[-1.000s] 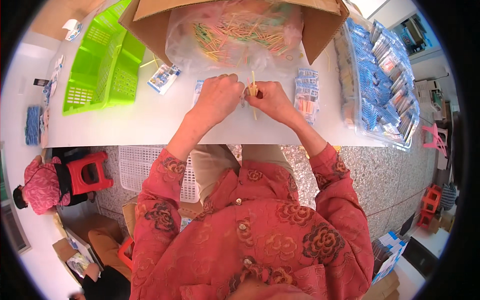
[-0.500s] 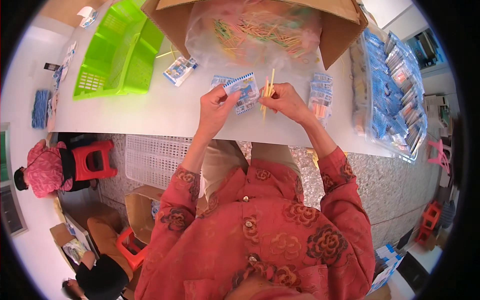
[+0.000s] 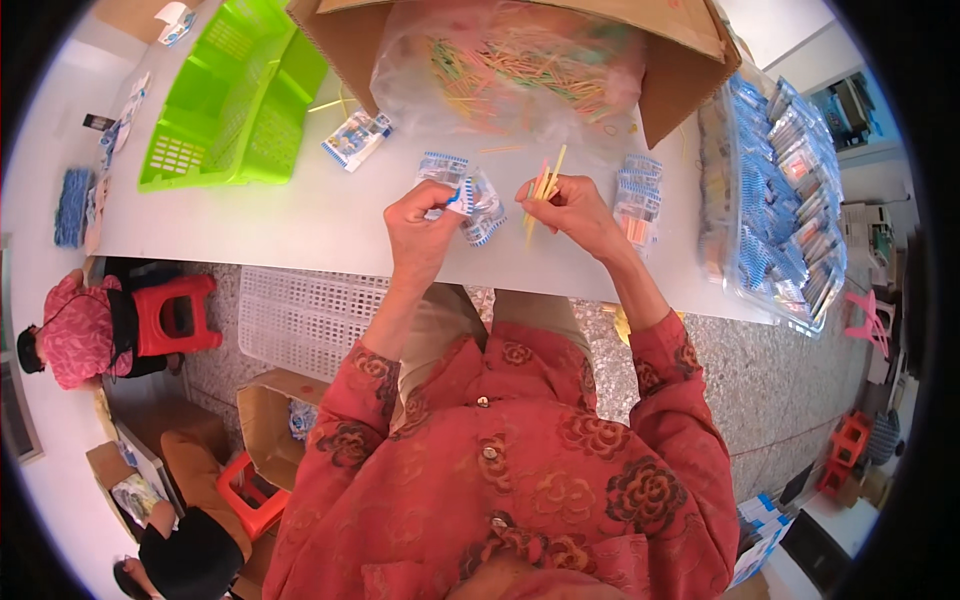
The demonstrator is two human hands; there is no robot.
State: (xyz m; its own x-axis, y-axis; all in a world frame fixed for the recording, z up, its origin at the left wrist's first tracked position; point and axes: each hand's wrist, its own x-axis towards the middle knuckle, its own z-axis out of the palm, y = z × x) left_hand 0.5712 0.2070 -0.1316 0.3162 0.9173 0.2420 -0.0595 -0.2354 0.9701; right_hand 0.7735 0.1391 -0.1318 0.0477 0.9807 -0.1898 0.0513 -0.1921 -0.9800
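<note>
My left hand point(image 3: 418, 222) is closed in a pinch on a small blue-and-white packet point(image 3: 462, 194), of which only a striped end shows past the fingers. Beside and partly behind it are a clear blue-printed packet point(image 3: 486, 212) and another flat packet point(image 3: 440, 167) on the table. A little to the right, my right hand point(image 3: 577, 213) grips a small bundle of thin yellow and pink sticks point(image 3: 542, 190), held nearly upright between thumb and fingers. The bundle stays apart from the packets.
A cardboard box point(image 3: 680, 60) with a clear bag of coloured sticks point(image 3: 530, 65) opens toward me. A green basket point(image 3: 215, 160) stands left, near a loose packet point(image 3: 356, 138). Filled packets point(image 3: 638, 200) lie right, beside a clear tub point(image 3: 735, 270) of packets. Two people sit at left.
The packet in my left hand has turned from facing up to nearly hidden behind the fingers, as that hand moved slightly left and nearer me. My right hand still grips the sticks.
</note>
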